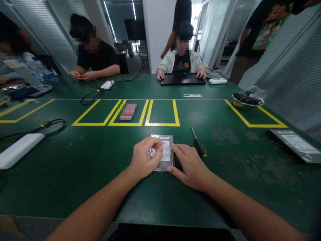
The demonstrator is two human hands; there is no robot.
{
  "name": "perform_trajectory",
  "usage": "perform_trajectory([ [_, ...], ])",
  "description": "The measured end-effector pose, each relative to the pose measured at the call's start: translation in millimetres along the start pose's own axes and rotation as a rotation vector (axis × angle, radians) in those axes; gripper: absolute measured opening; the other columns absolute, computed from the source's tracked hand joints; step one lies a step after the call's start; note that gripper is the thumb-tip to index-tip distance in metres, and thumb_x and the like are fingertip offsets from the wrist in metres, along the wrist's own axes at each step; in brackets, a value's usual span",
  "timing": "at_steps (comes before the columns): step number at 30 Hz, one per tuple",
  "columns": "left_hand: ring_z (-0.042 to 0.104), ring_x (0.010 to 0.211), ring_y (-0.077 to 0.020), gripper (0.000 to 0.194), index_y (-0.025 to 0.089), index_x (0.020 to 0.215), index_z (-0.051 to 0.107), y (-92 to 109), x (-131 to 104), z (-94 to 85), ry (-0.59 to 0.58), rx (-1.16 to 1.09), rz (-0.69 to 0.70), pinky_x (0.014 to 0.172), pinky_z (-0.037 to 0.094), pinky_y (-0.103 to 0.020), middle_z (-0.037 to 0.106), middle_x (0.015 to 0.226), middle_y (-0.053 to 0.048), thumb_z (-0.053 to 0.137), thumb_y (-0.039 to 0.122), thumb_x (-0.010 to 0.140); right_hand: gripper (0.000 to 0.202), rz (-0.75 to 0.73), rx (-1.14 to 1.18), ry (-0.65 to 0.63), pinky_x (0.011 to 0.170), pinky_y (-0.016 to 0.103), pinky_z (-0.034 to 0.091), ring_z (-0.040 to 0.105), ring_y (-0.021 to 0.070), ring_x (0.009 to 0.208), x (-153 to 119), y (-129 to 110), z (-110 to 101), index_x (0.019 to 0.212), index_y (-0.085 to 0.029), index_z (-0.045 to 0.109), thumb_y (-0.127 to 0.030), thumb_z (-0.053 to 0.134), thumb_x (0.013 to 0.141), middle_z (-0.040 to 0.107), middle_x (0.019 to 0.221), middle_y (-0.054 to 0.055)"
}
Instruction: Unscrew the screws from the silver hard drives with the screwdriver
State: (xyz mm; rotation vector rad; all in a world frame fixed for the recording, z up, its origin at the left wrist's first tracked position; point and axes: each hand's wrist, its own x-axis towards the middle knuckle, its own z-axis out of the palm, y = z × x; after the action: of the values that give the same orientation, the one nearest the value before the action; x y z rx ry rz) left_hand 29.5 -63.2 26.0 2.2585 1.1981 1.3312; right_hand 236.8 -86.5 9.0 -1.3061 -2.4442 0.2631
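A left hand curls over a hard drive, grip unclear. The right hand, unclenched, touches the drive's right edge near a screwdriver.

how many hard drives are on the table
2. One hard drive is partly covered by the left hand, with the right hand at its right edge; another drive lies at the view's right edge. Others may be hidden.
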Motion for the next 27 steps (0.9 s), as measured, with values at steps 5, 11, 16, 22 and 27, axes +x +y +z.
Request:
perform_trajectory([
  [5,0.059,0.072,-0.0138,0.007,0.016,0.083,0.063,-0.1,-0.5,1.9,-0.024,0.004,0.027,0.070,0.046,-0.026,0.064,0.077,-0.001,0.058,0.012,0.084,0.028,0.089,-0.037,0.030,0.089,0.039,0.041,0.054,0.0253,0.102,3.1,0.7,-1.5,0.111,-0.014,0.061,-0.025,0.039,0.098,0.062,0.108,0.012],
  [11,0.059,0.079,-0.0157,0.010,0.017,0.091,0.063,-0.6,-2.0,6.8,-0.095,0.013,0.046,0.075,0.047,-0.028,0.065,0.084,-0.004,0.054,0.016,0.092,0.027,0.122,-0.106,0.006,0.077,0.035,0.041,0.055,0.0218,0.085,4.4,4.7,2.1,0.091,-0.015,0.062,-0.018,0.037,0.098,0.061,0.088,0.009],
  [16,0.058,0.083,-0.0168,0.011,0.018,0.092,0.059,-0.3,-3.4,9.9,-0.179,0.047,0.071,0.078,0.045,-0.029,0.063,0.086,-0.004,0.050,0.019,0.095,0.029,0.089,0.012,0.045,0.088,0.039,0.043,0.056,0.0246,0.100,2.0,3.8,0.7,0.112,-0.015,0.061,-0.033,0.043,0.099,0.063,0.107,0.012],
  [22,0.058,0.087,-0.0185,0.013,0.018,0.094,0.058,-1.4,-3.8,12.9,-0.234,0.069,0.099,0.080,0.046,-0.031,0.062,0.089,-0.005,0.046,0.020,0.097,0.081,0.012,0.013,-0.006,0.100,0.053,0.038,0.044,0.0354,0.127,0.0,8.1,6.0,0.146,-0.016,0.039,-0.062,0.059,0.083,0.046,0.143,0.018],
  [27,0.057,0.091,-0.0207,0.013,0.017,0.095,0.058,-2.7,-4.7,15.9,-0.322,0.110,0.112,0.085,0.046,-0.035,0.063,0.093,-0.007,0.045,0.020,0.097,0.089,0.030,-0.022,-0.053,0.105,0.057,0.032,0.034,0.0378,0.136,1.2,11.2,10.8,0.149,-0.016,0.036,-0.069,0.056,0.081,0.039,0.151,0.017],
])
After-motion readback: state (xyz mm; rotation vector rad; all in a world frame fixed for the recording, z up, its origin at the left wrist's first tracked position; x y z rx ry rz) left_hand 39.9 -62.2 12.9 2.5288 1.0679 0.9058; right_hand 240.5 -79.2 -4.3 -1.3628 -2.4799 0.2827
